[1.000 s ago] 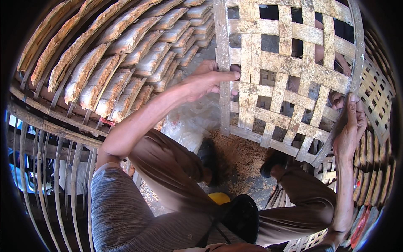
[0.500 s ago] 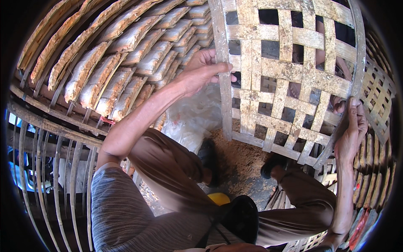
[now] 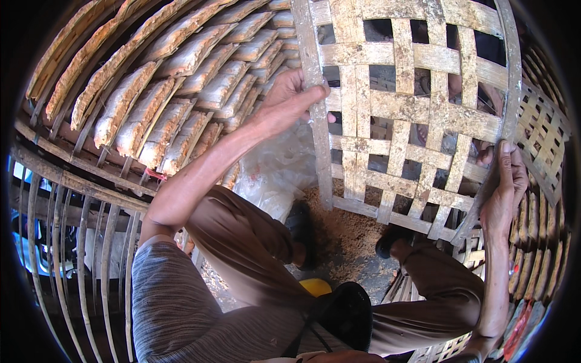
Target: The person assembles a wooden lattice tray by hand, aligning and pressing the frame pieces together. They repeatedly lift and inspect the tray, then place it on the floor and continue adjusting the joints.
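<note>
A woven bamboo lattice panel (image 3: 369,98) with a flat wooden frame is held up in front of me, tilted, its top running out of view. My left hand (image 3: 292,101) grips the left frame strip, with the thumb on the near face and fingertips showing past the strip's inner side. Lower down on the opposite edge, my right hand (image 3: 506,181) closes round the right frame strip, thumb along its face. Dark stains mark the slats, and through the gaps parts of a person behind the panel show.
Rows of split, layered slabs with crumbly orange-brown edges (image 3: 206,66) rest on slatted racks at the left. Clear plastic sheeting (image 3: 266,169) lies beside my leg. Brown crumbs (image 3: 345,224) cover the floor between my feet. Another lattice panel (image 3: 541,136) and more racks stand at the right.
The panel has shifted slightly left, and its left edge has swung a little. My left hand moved with it; my right hand keeps nearly the same place and grip.
</note>
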Demonstrator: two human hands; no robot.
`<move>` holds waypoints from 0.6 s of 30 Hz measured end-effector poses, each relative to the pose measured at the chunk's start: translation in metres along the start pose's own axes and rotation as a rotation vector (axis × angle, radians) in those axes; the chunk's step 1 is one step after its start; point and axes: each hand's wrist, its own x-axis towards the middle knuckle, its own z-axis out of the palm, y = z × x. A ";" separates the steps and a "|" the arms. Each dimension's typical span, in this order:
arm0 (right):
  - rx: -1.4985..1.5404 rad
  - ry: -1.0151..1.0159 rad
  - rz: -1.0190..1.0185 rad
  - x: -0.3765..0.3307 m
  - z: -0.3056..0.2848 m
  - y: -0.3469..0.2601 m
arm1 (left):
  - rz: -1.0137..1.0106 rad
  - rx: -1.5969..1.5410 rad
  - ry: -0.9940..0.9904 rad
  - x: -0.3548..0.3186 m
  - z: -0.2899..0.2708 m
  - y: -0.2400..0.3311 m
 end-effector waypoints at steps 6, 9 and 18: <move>-0.076 -0.009 0.000 -0.001 0.005 -0.002 | -0.090 -0.393 -0.003 0.000 -0.001 0.005; -0.038 -0.017 0.002 0.000 0.005 -0.002 | -0.058 -0.172 0.031 0.000 -0.007 -0.001; -0.048 -0.007 0.015 -0.002 0.003 0.001 | -0.184 -0.163 0.134 -0.004 0.014 0.027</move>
